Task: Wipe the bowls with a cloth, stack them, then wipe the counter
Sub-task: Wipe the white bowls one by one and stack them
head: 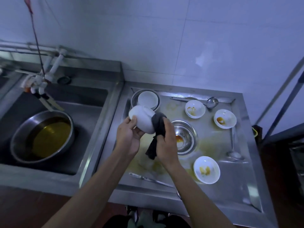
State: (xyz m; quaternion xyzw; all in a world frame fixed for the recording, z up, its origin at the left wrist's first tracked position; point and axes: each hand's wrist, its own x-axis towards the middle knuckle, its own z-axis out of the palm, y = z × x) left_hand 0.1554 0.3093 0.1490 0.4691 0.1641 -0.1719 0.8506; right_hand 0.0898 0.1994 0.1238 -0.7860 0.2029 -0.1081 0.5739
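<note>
— What have the hands got hold of?

— The left hand (130, 135) cups a white bowl (143, 120) from below, fingers curled round its outer wall; the bowl is tipped on its side above the steel counter (230, 186), its opening turned toward the right; the right hand (166, 142) grips a dark cloth (157, 129), fingers closed over it, and presses it against the bowl at the rim; the loose end of the cloth hangs down between the two wrists.

— And the other bowls?

— A clean white bowl (147, 99) sits at the back left of the counter, inside a shallow metal dish (134, 100), just behind the one in hand; whether it is one bowl or a small stack cannot be told; three dirty bowls stand apart on the right: one at the back (195, 109), one further right (225, 118), one near the front (206, 169), each with orange-yellow residue inside.

— What else lies on the counter?

— A metal strainer bowl (185, 137) in the middle, just right of the right hand, with an orange smear in it; a ladle (212, 102) at the back; a spoon (234, 153) on the right; yellowish smears on the steel around them.

— And to the left?

— A sink (92, 112) holding a large metal basin (42, 137) with yellow-brown liquid in it.
</note>
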